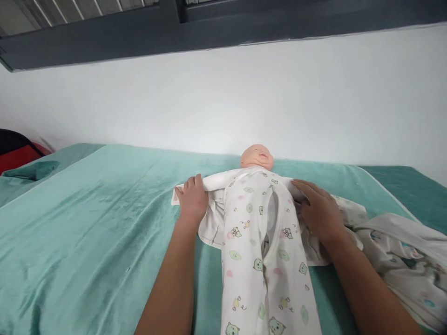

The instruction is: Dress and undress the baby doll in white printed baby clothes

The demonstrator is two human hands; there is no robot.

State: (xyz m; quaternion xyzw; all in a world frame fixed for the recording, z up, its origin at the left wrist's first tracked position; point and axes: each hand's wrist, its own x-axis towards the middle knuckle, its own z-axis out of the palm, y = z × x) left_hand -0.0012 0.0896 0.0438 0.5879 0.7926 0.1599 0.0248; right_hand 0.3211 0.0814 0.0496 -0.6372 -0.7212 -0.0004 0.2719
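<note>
A baby doll (257, 156) lies on its back on a teal bed cover (87, 223), head toward the wall. It wears a white printed sleepsuit (260, 242) with small animal figures. My left hand (191, 199) rests on the suit's left sleeve, fingers curled over the cloth's edge. My right hand (316, 209) lies flat on the cloth at the doll's other side, fingers stretched toward the chest. The doll's arms are hidden under the fabric.
More white printed cloth (401, 251) is bunched at the right of the bed. A white wall (223, 93) rises right behind the doll's head, with a dark window frame (209, 23) above. A red and black object (17, 151) sits at the far left.
</note>
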